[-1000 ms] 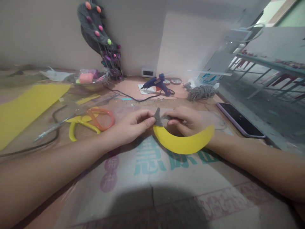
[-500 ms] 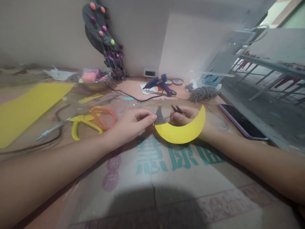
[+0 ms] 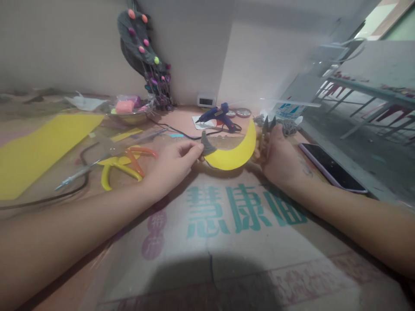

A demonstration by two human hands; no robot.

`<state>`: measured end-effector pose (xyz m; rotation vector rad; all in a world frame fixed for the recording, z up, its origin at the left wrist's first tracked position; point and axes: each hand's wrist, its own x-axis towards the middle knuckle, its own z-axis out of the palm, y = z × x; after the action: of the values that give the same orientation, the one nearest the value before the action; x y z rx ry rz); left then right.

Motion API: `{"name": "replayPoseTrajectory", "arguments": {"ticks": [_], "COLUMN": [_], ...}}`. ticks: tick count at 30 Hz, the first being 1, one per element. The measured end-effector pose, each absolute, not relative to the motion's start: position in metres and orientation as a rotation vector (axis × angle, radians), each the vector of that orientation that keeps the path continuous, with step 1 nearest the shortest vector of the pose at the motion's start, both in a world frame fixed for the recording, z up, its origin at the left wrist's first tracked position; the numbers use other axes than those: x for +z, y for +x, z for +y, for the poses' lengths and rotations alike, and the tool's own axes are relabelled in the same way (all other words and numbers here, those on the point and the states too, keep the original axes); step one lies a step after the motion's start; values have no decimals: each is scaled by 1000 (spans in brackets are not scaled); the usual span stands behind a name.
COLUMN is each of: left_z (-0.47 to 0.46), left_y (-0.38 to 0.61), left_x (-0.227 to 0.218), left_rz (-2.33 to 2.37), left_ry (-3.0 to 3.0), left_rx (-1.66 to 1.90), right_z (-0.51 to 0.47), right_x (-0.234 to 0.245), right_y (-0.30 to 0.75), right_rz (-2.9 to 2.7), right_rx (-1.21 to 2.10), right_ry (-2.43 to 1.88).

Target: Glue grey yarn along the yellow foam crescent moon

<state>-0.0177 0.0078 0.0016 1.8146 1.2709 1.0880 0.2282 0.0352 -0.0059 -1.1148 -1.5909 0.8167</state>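
My left hand [image 3: 180,162] pinches the grey, yarn-wrapped tip [image 3: 207,146] of a yellow crescent cutout [image 3: 230,159] between thumb and fingers. The crescent is held up over the cardboard, its bare end curving up to the right. My right hand [image 3: 275,151], smeared by motion, is closed around small snips [image 3: 269,124] whose dark, pointed blades stick up above the fingers. That hand is just right of the crescent's bare end; whether they touch I cannot tell. Behind it lies a bundle of grey yarn [image 3: 290,126], partly hidden.
Pliers with yellow handles [image 3: 121,168], a yellow sheet [image 3: 42,151] and a bowl of coloured pieces [image 3: 129,114] lie left. A blue glue gun [image 3: 217,115] lies at the back. A phone [image 3: 332,168] sits right. Printed cardboard [image 3: 227,259] covers the front. A decorated grey crescent [image 3: 138,41] hangs behind.
My left hand has shifted slightly up and left with the crescent. My right hand has moved right and up with the snips, out from behind the crescent, and turned.
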Motion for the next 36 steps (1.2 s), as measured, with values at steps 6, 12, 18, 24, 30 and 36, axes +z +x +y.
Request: {"name": "replayPoseTrajectory", "arguments": {"ticks": [6, 12, 18, 24, 30, 36], "left_z": [6, 2, 1, 2, 3, 2], "left_y": [-15, -15, -14, -15, -15, -14], "left_x": [3, 7, 9, 8, 2, 6], "left_rz": [1181, 1050, 1058, 1014, 951, 981], "left_ry": [1856, 1929, 1890, 1870, 1679, 1705], "left_rx": [978, 888, 879, 901, 945, 920], "right_z": [30, 30, 30, 29, 29, 30], "right_x": [-10, -9, -10, -8, -7, -10], "right_y": [222, 218, 220, 220, 219, 221], "right_rz": [-1377, -1327, -1357, -1381, -1374, -1398], "right_rx": [981, 1103, 1064, 1064, 1083, 1101], "right_ry": [-1066, -977, -1005, -1024, -1007, -1031]}}
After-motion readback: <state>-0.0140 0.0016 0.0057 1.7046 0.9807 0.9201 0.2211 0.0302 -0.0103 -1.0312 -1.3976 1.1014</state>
